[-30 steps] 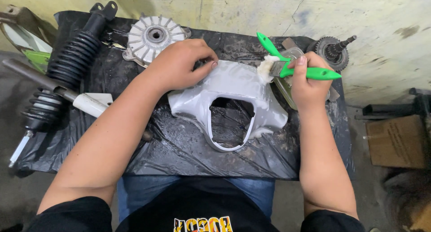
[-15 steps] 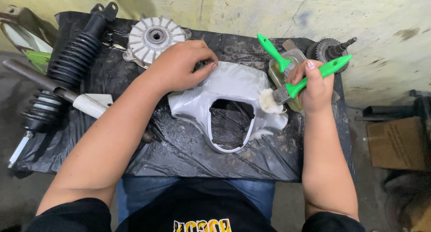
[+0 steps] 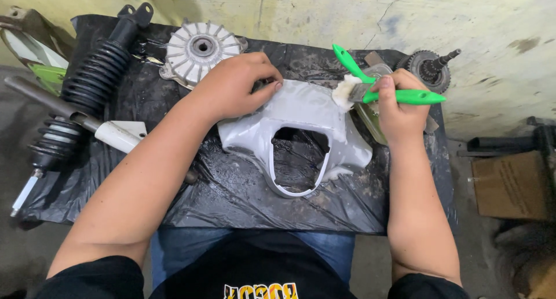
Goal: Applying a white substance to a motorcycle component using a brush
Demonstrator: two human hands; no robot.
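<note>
My right hand (image 3: 399,111) grips the green-handled brush (image 3: 370,92) lying sideways, bristles left on the white fairing (image 3: 301,116) my left hand (image 3: 234,87) pins; brush moved up from the fairing's right edge.

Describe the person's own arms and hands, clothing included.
Both forearms are bare to above the elbow, where short black sleeves begin. The left hand and right hand wear no gloves, rings or watch. The shirt is black with yellow lettering.
</note>
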